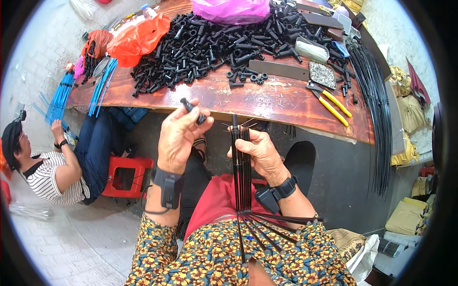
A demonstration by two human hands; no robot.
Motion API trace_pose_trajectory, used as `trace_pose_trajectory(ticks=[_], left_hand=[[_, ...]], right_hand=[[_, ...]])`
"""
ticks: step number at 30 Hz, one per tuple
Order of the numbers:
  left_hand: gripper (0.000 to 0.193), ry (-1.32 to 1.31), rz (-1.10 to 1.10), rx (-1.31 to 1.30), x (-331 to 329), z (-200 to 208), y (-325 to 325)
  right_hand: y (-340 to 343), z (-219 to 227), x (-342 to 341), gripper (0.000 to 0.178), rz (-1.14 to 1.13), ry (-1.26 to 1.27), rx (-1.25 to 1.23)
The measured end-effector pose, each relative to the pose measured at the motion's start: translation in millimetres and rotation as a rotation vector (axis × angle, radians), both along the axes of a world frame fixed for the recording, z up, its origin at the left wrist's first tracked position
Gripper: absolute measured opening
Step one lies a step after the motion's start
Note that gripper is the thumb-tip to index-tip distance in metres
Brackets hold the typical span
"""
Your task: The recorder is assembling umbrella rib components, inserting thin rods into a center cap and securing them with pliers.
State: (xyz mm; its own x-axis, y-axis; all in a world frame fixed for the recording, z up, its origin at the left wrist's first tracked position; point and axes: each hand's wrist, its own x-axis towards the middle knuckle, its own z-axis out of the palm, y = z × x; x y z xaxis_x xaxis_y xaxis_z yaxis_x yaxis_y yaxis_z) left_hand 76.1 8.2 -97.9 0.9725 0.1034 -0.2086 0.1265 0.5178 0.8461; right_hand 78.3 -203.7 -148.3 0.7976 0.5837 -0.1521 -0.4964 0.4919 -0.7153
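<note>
My left hand (179,131) is raised just off the table's front edge, its thumb and fingers closed on a short black plastic handle (193,110). To its right, my right hand (257,151) grips a folded black umbrella frame (242,183) near its upper end. The frame's thin ribs run together down toward my lap, and several black rods fan out from its lower end. Fine wire-like tips stick out sideways near my right fingers. A gap separates the handle from the frame's shaft tip (234,119).
A large heap of black handles (205,50) covers the wooden table (162,101). Yellow-handled pliers (334,104), a flat dark bar (279,69) and a tray of small metal bits (322,75) lie at right, beside long black rods (379,114). A person (57,171) sits at left near a red stool (126,176).
</note>
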Motion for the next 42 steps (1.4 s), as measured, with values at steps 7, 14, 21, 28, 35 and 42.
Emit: trace_pose_trajectory(ticks=[7, 14, 21, 28, 35, 42], left_hand=[[0.033, -0.016, -0.209, -0.039, 36, 8, -25], [0.03, 0.001, -0.241, 0.014, 33, 15, -35], [0.035, 0.024, -0.28, 0.116, 28, 17, -36], [0.046, -0.069, -0.348, 0.178, 28, 18, -26], [0.053, -0.132, -0.437, 0.098, 24, 12, -18], [0.061, -0.202, -0.473, 0.015, 22, 4, -16]], right_hand=[[-5, -6, 1, 0.04, 0.054, -0.039, -0.054], [-6, 11, -2, 0.032, 0.031, -0.068, -0.102], [-8, 15, 0, 0.027, 0.062, -0.07, -0.061], [2, 14, -1, 0.022, 0.011, -0.092, -0.14], [-1, 8, 2, 0.022, 0.061, -0.092, -0.183], [-2, 9, 0, 0.021, 0.064, -0.114, -0.175]])
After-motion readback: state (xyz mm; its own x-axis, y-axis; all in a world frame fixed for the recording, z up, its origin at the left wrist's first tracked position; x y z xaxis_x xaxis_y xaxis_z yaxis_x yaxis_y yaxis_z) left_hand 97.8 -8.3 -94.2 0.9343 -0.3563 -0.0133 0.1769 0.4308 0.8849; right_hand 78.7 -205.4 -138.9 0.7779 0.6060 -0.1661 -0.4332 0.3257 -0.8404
